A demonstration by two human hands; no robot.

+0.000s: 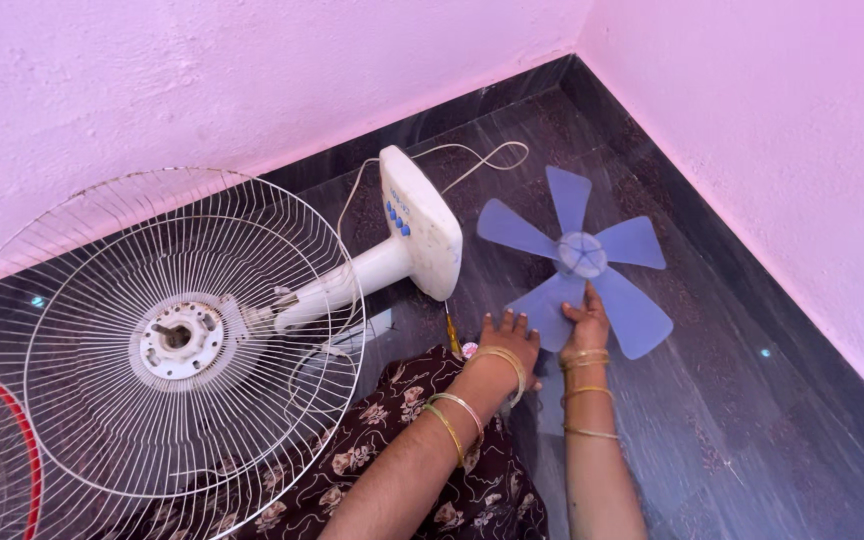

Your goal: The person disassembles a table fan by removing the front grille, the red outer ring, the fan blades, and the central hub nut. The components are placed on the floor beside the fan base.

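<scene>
The right hand (586,322) lies palm down on the blue translucent fan blade (579,256), its fingers pressed together and laid flat along the lowest of the five blades, with the fingertips pointing toward the pale round hub just beyond them; the hand grips nothing, it only rests on the plastic. The blade lies flat on the dark polished floor (742,400), near the corner where the two pink walls (152,80) meet. The left hand (507,338) sits just beside the right, to its left, palm down on the floor with the fingers slightly spread and straight, holding nothing; its fingertips stop short of the blade's edge, and whether they touch it cannot be told. Just past the left fingertips lies a thin yellow-handled screwdriver (450,330), and beyond that the white fan base (420,222) with blue buttons stands tipped on its edge, its white cord (472,160) looping on the floor toward the wall. Further left of the fingers the white stem leads to the bare motor hub (177,338) inside the rear wire guard (192,330), which lies tilted; a second wire guard with a red rim (12,440) shows at the left edge. Both wrists carry gold bangles (582,358), and a dark floral garment (422,470) covers the lap below the left forearm
</scene>
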